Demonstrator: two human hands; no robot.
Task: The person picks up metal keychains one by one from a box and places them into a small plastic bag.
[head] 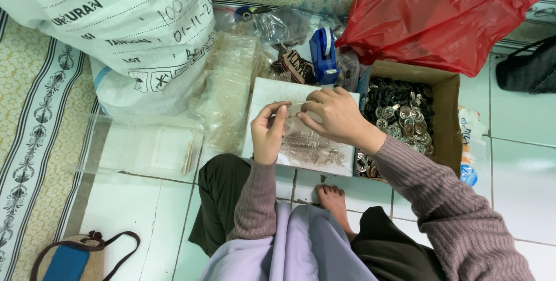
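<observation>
red plastic bag point(440, 17) | white sack point(110, 20) | blue tape dispenser point(324, 55) | perhaps purse point(69, 261)

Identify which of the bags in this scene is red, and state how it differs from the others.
The crumpled plastic bag behind the cardboard box. It alone is red; the big sack is white with print, the floor bag black.

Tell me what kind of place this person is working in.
Probably a home packing spot on a tiled floor: a cardboard box of small metal buttons, a stack of clear plastic bags, and a blue tape dispenser. Both the left hand and the right hand hold a small clear bag.
</observation>
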